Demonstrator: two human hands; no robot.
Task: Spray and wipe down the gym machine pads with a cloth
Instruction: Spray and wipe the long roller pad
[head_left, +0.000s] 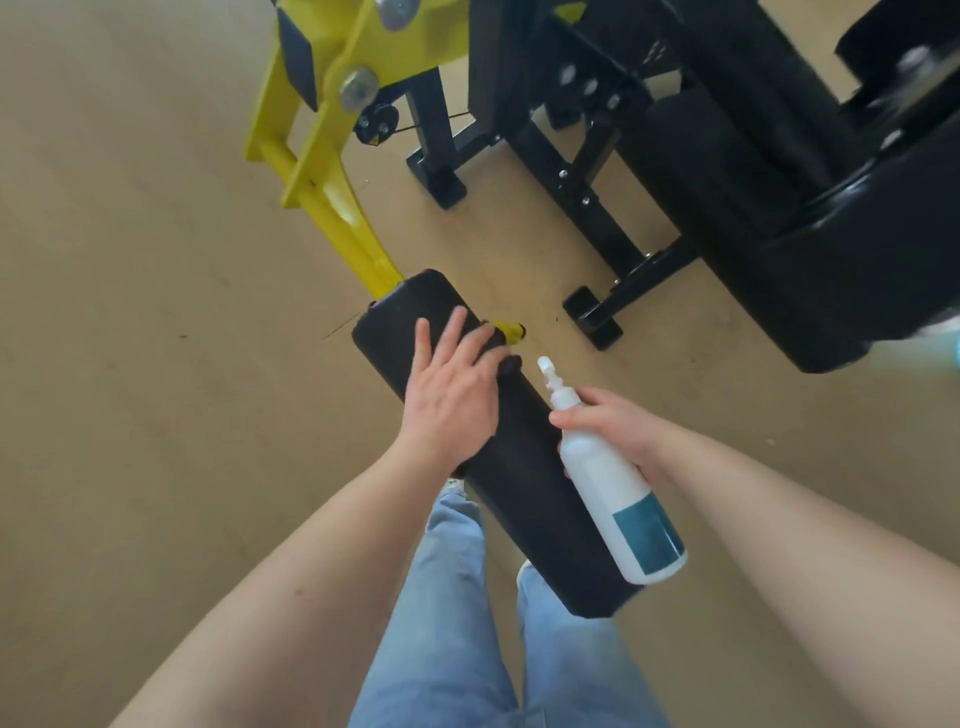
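- While the left hand (452, 395) lies flat on top of a black roller pad (524, 467), its fingers (457, 327) are straight and spread, pressing down rather than gripping.
- Something dark and bunched, probably the cloth (496, 340), shows just past those fingertips; it is hard to tell apart from the pad.
- The pad's long axis runs diagonally, from a yellow machine arm (332, 208) at its far left end toward the person's legs at the near right.
- The right hand (618, 431) is wrapped around a white spray bottle (613, 493), held beside the pad's right edge with the nozzle aimed toward the far end.
- The left hand is the nearer one for wiping: most of the pad's length lies behind it, toward the person, so a stroke would likely pull back along that axis.
- The whole machine stands on a tan floor (156, 312).
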